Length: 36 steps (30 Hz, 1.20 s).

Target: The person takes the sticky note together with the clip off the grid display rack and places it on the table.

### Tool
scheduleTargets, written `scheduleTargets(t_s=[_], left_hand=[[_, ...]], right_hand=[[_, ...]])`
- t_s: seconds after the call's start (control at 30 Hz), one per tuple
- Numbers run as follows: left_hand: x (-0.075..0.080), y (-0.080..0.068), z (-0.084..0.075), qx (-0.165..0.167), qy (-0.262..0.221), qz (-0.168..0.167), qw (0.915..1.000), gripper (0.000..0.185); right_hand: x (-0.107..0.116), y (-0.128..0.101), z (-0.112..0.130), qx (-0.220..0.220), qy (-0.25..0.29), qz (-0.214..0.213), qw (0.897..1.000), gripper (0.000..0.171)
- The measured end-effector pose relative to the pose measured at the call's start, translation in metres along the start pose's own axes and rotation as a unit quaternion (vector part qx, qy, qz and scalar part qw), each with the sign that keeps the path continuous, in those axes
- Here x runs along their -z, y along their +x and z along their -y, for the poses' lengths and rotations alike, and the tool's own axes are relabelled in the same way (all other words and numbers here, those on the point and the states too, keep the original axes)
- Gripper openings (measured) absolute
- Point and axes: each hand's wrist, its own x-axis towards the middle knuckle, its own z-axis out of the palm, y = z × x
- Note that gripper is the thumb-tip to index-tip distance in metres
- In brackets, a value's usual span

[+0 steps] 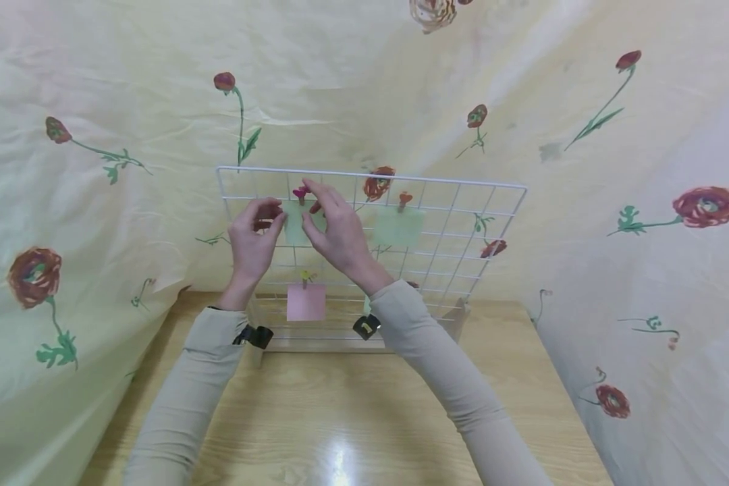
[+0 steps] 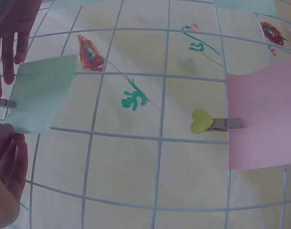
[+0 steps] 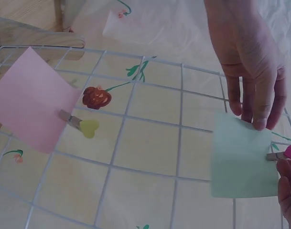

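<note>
We seem to be in a home corner: flowered cloth [image 1: 127, 101] drapes the walls behind a wooden table [image 1: 340, 418].

You face a pale yellow cloth [image 1: 364, 81] printed with red flowers on green stems; it hangs as a backdrop and sweeps round both sides. Folds and creases run across it. Below you lies a light wooden table [image 1: 340, 412] with visible grain, and a bright patch of light glares on its near edge. The cloth drapes down to meet the table at left and right.
</note>
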Motion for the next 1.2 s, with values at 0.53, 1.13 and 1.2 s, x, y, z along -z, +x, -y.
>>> scheduleTargets(t_s=[0.53,1.13,1.2], left_hand=[[-0.001,0.001,0.014,-0.008,0.002,0.003,1.0,0.017],[-0.004,0.002,0.044,0.004,-0.011,0.002,0.9999,0.019],[-0.004,0.002,0.042,0.004,-0.01,0.002,0.9999,0.019]], right_hand=[[-0.005,0.011,0.005,-0.049,0.023,-0.015,0.998,0.019],[-0.012,0.011,0.005,-0.06,0.001,-0.044,0.997,0.011],[-0.014,0.011,0.005,-0.061,-0.004,-0.053,0.997,0.01]])
